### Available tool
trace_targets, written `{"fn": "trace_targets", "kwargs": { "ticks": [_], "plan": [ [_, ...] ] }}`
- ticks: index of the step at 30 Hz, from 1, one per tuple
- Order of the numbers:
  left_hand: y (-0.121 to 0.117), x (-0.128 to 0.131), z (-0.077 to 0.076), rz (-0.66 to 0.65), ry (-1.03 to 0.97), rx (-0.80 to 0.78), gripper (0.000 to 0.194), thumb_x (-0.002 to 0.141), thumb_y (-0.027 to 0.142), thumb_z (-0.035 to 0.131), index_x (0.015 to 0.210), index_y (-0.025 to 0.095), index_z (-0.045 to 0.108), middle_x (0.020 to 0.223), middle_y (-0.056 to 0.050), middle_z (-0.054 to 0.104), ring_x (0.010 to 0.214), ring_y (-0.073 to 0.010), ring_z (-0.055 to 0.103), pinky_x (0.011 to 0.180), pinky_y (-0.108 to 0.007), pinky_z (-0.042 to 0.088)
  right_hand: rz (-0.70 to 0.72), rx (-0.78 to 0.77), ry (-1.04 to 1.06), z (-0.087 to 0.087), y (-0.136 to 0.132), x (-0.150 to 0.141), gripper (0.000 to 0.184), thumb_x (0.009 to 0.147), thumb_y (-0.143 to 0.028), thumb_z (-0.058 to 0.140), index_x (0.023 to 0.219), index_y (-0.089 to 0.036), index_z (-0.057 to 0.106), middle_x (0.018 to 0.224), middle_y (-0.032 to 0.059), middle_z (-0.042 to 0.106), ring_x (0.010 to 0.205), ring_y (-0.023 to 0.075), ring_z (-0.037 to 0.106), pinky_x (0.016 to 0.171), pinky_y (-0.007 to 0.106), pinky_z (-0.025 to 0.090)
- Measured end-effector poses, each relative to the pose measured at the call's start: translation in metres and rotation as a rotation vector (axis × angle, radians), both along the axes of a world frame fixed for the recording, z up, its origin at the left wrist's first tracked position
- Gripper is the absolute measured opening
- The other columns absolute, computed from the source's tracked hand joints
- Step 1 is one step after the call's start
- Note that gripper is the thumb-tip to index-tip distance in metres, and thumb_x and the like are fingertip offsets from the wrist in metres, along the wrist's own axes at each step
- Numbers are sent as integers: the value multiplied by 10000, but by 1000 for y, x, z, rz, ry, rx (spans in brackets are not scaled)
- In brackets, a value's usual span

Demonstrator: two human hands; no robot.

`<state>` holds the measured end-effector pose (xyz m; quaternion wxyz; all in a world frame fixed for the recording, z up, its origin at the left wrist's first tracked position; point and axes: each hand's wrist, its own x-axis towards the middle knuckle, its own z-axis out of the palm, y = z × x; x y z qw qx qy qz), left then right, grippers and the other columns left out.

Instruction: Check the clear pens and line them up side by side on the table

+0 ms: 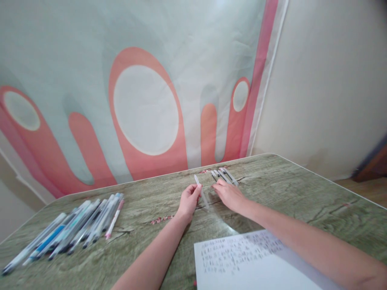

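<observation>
Between thumb and fingers, my left hand (pixel 190 200) grips a slim, translucent whitish pen (pixel 205 198), slanting with its upper end away from me. My right hand (pixel 229 194) reaches low over the table at the near end of a short row of clear pens with dark parts (pixel 225 176). Its fingers are drawn together beside the leftmost pens and cover their lower parts. What these fingers hold, if anything, is hidden.
On the left lies a spread of many pens (pixel 81 225), with a pink and white pen (pixel 115 219) at its right side. A handwritten sheet of paper (pixel 242 270) lies at the front, partly under my right forearm. Behind the wood-patterned table (pixel 145 249) hangs a patterned cloth (pixel 193 60).
</observation>
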<state>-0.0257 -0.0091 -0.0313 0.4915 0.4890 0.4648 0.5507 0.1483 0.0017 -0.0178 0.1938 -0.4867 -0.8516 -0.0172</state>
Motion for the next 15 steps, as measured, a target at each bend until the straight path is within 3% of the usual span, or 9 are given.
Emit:
{"fn": "trace_targets", "kwargs": {
  "ticks": [3,8,15],
  "plan": [
    [-1,0,0,-17,48,25,321,671,457,585,731,141,589,552,30,484,485,-56,389,464,-173,295,-56,-22,101,2,27,10,274,817,-194,476,1091,-193,495,993,54,591,843,136,562,687,234,373],
    [-1,-1,0,-21,79,43,333,678,470,570,724,141,586,553,30,484,495,-63,390,481,-182,299,-150,-23,-14,7,65,17,163,771,-282,553,917,-211,556,848,16,642,762,149,574,613,230,360],
    [1,-2,-2,-42,108,36,364,696,490,537,786,139,578,574,31,483,512,-66,397,493,-183,304,-120,20,-101,6,79,9,169,812,-319,496,859,-211,618,893,43,655,845,166,570,706,249,346]
  ]
}}
